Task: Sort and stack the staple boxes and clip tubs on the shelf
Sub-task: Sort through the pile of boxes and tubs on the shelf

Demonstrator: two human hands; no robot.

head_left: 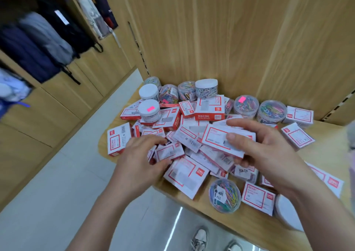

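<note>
backpacks [44,45] are hanging off to the left, and a loose heap of staple boxes [184,176] is crowding the shelf [211,224]. clip tubs [186,90] full of coloured and silver clips are standing along the back panel [211,39], one more tub [224,195] sitting near the front edge. my right hand [269,153] is gripping a stack of boxes [217,141] just over the heap, thumb on top. my left hand [140,158] is reaching into the heap, fingers curling over small boxes; i cannot tell if it's gripping.
</note>
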